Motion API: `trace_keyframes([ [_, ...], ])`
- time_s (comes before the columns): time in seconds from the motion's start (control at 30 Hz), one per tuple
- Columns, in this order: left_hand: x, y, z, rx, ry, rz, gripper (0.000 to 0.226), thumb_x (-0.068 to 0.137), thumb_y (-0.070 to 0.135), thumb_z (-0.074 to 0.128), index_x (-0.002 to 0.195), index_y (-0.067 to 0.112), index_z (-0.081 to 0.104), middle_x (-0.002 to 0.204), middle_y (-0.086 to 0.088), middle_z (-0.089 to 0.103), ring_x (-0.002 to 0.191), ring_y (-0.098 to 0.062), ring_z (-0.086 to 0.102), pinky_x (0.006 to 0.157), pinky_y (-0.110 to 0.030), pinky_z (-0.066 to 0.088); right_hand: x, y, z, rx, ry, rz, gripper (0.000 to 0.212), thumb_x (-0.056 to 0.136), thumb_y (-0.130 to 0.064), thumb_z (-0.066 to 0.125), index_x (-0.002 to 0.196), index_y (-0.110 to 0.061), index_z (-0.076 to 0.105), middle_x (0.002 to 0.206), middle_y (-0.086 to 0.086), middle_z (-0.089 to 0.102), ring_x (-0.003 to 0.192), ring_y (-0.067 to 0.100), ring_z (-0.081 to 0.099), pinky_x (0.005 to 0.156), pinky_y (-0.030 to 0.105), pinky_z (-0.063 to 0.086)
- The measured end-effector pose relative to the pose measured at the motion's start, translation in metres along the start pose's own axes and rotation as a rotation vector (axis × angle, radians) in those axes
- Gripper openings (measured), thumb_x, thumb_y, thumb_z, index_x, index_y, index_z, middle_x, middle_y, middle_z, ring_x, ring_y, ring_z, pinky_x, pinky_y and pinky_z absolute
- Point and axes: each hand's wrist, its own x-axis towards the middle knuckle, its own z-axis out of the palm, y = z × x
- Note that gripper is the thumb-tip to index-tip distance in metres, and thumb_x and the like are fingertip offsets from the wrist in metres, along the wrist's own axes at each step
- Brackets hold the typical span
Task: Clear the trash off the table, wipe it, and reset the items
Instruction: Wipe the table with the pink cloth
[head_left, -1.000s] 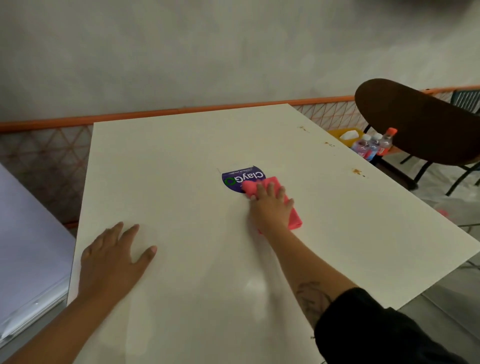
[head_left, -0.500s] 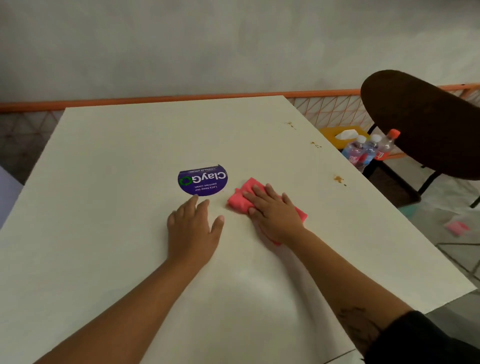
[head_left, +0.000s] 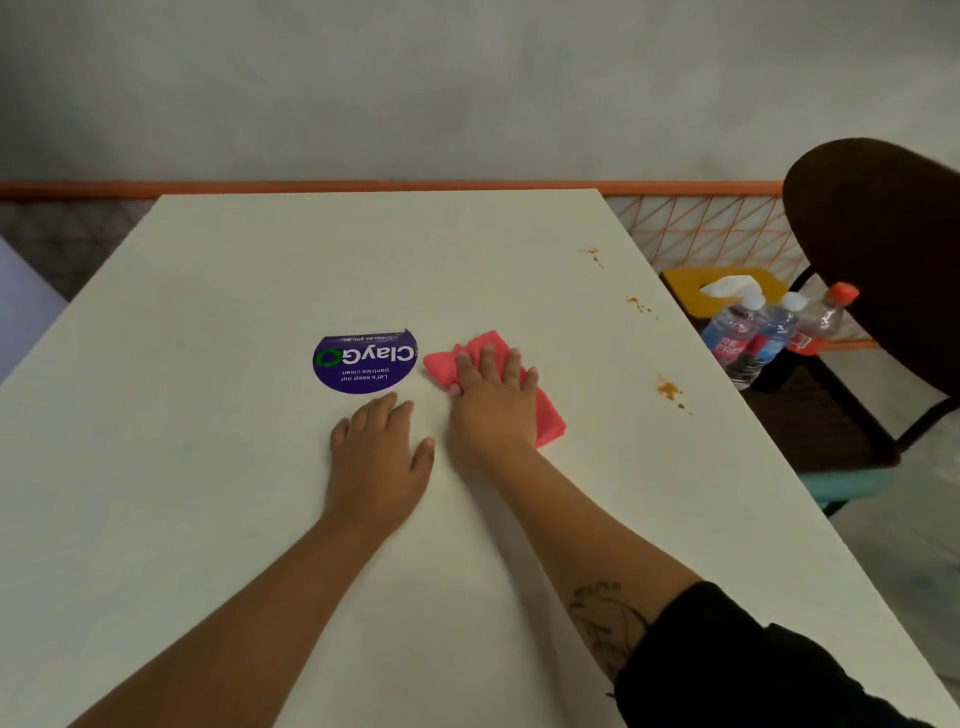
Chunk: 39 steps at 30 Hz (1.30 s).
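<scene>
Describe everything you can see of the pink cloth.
The pink cloth is a soft, bunched fabric rag lying on the white table just right of the round purple sticker, apart from it. The right hand presses flat on it, covering its middle; a crumpled corner shows left, an edge right.

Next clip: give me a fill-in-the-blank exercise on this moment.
The right hand presses a ____ cloth on the table.
The round sticker reads ____.
Orange stains lie near the table's ____ edge.
____ bottles stand beside the table.
Missing: pink; ClayGo; right; three.
</scene>
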Motion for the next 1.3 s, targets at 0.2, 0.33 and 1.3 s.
trace_keyframes([
  [0.2, -0.001, 0.002, -0.001, 0.017, 0.006, 0.006, 0.05, 0.079, 0.035, 0.049, 0.116, 0.004, 0.062, 0.124, -0.016, 0.06, 0.113, -0.035, 0.057, 0.093, -0.049, 0.042, -0.02, 0.013, -0.005, 0.019, -0.075, -0.239, 0.05, 0.103, -0.037, 0.022, 0.151, -0.027, 0.013, 0.16, 0.002, 0.005, 0.147, 0.027, -0.005, 0.117, 0.045, -0.004],
  [0.33, 0.0, 0.003, -0.002, 0.015, -0.01, -0.005, 0.048, 0.082, 0.033, 0.051, 0.118, 0.003, 0.061, 0.127, -0.017, 0.058, 0.116, -0.036, 0.055, 0.096, -0.05, 0.04, -0.018, 0.088, -0.021, 0.0, -0.036, -0.083, 0.05, 0.102, -0.036, 0.025, 0.151, -0.032, 0.014, 0.16, -0.001, 0.005, 0.147, 0.026, -0.001, 0.117, 0.044, 0.001],
  [1.3, 0.001, -0.001, -0.003, 0.084, -0.075, 0.064, 0.055, 0.096, 0.042, 0.039, 0.142, 0.011, 0.036, 0.151, -0.007, 0.031, 0.138, -0.026, 0.027, 0.11, -0.042, 0.021, -0.041, 0.139, -0.033, -0.054, 0.037, 0.338, 0.052, 0.102, -0.037, 0.023, 0.152, -0.029, 0.011, 0.16, 0.004, 0.006, 0.147, 0.031, -0.001, 0.116, 0.051, 0.004],
])
